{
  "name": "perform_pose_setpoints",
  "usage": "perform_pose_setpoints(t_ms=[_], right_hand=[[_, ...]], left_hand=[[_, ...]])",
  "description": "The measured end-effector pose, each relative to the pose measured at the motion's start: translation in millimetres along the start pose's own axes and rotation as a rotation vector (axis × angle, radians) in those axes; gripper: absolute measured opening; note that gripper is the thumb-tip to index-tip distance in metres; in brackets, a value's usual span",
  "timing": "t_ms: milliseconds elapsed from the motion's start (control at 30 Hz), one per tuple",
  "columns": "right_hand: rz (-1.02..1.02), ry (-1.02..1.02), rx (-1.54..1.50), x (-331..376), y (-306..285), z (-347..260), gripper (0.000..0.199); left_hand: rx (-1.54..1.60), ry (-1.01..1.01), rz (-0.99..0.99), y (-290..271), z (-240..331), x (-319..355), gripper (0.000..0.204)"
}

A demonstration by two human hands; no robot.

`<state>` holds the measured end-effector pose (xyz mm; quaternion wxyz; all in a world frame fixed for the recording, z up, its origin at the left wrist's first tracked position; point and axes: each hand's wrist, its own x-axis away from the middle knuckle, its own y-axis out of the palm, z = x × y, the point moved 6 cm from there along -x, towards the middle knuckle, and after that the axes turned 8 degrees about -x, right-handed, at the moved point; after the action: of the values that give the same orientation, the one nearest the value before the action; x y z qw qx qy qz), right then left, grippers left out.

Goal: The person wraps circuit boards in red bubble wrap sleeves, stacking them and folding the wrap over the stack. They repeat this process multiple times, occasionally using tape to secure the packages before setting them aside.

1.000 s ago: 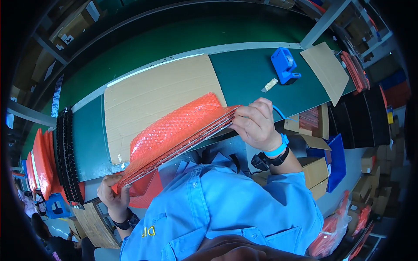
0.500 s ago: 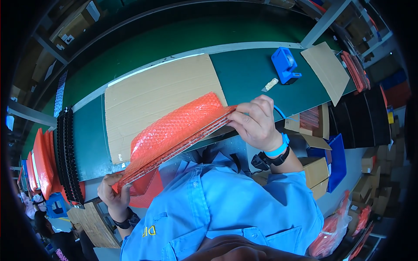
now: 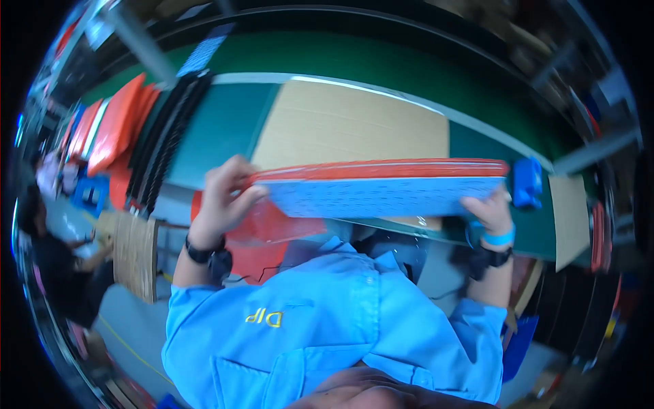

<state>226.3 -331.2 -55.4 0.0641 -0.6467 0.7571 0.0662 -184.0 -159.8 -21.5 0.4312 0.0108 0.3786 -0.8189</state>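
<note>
A long flat bundle, a stack of thin panels layered with red bubble wrap point(image 3: 381, 165), is held level in front of my chest. Its near side shows a pale blue panel point(image 3: 381, 196) dotted with small dark marks, blurred by motion. My left hand point(image 3: 226, 194) is closed round the left end, thumb on the near side. The right end is pinched in my right hand point(image 3: 492, 211), whose fingers are partly hidden behind it. Beyond the bundle lies a brown cardboard sheet point(image 3: 361, 123) on the green bench. Red translucent sheeting point(image 3: 272, 230) shows below the bundle, near my left hand.
At the bench's right are a blue tape dispenser point(image 3: 527, 183) and a cardboard piece point(image 3: 571, 218). Black slotted racks point(image 3: 167, 140) and red wrapped packages point(image 3: 117, 133) stand left. A person in dark clothes point(image 3: 58, 262) is beside a wooden board point(image 3: 135, 255) at far left.
The bundle has gone from slanted to level and tilted, so the pale blue panel now faces me. Both hands kept hold. My view has swung left.
</note>
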Motion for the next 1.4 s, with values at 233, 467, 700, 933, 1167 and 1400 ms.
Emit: perform_pose_setpoints(t_ms=[233, 467, 700, 933, 1167, 1400], right_hand=[[-0.010, -0.004, 0.212, -42.5, -25.4, -90.2, 0.067], [-0.016, -0.022, 0.392, -67.6, -27.3, -189.3, 0.057], [-0.006, 0.040, 0.748, -99.5, -33.0, -241.6, 0.053], [0.025, -0.271, 1.660, -133.4, 64.0, -191.7, 0.037], [-0.149, -0.315, 1.793, -87.0, 186.8, -15.0, 0.035], [-0.176, -0.277, 1.864, -77.4, 207.2, 50.5, 0.042]], left_hand=[[0.626, -0.179, -0.261, 36.9, -19.6, -11.9, 0.032], [0.241, -0.186, -0.817, 62.2, -63.7, 42.4, 0.021], [-0.342, -0.307, -0.749, 73.7, -131.1, 99.4, 0.017], [0.354, -0.473, -0.352, 75.3, -153.2, 104.2, 0.017], [0.764, -0.461, -0.665, 77.0, -78.9, 101.5, 0.010], [0.705, -0.559, -0.680, 79.9, -100.8, 128.5, 0.011]])
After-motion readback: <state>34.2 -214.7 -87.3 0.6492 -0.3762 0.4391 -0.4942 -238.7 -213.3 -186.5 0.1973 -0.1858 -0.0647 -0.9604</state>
